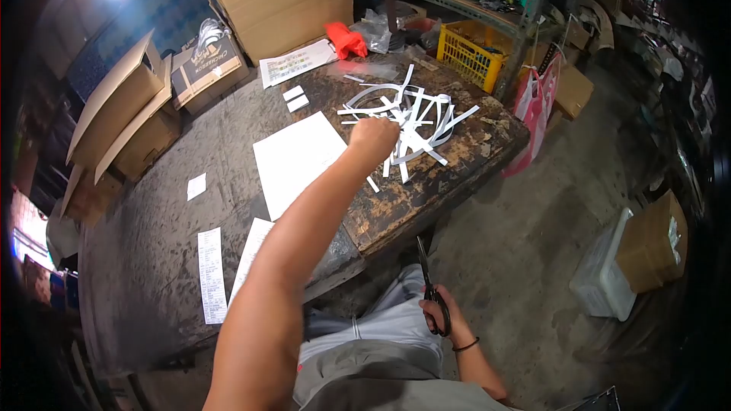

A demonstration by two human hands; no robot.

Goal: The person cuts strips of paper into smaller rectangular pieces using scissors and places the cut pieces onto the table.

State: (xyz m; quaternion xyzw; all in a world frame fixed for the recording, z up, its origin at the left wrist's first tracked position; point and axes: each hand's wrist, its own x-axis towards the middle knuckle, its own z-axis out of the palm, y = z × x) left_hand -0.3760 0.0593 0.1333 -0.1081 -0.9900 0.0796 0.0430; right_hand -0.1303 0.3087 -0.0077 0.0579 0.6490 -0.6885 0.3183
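Observation:
My left hand (pixel 375 137) reaches across the table to a tangled pile of white paper strips (pixel 415 118). Its fingers are curled closed among the strips at the pile's near-left side, and the fingertips are hidden. Down by my lap, to the right of the table's front edge, my right hand (pixel 444 310) grips a pair of dark scissors (pixel 429 281) by the handles, blades pointing up and away. A large white sheet of paper (pixel 293 160) lies left of the pile, partly under my left forearm. Beside it are two small white paper pieces (pixel 297 103).
On the worn table (pixel 152 236) lie a small white slip (pixel 196 186), a printed strip (pixel 212 274) and printed sheets (pixel 293 65). Cardboard boxes (pixel 209 68) line the far left. A yellow crate (pixel 472 53) and shelf stand behind; a lidded plastic bin (pixel 601 274) sits on the floor right.

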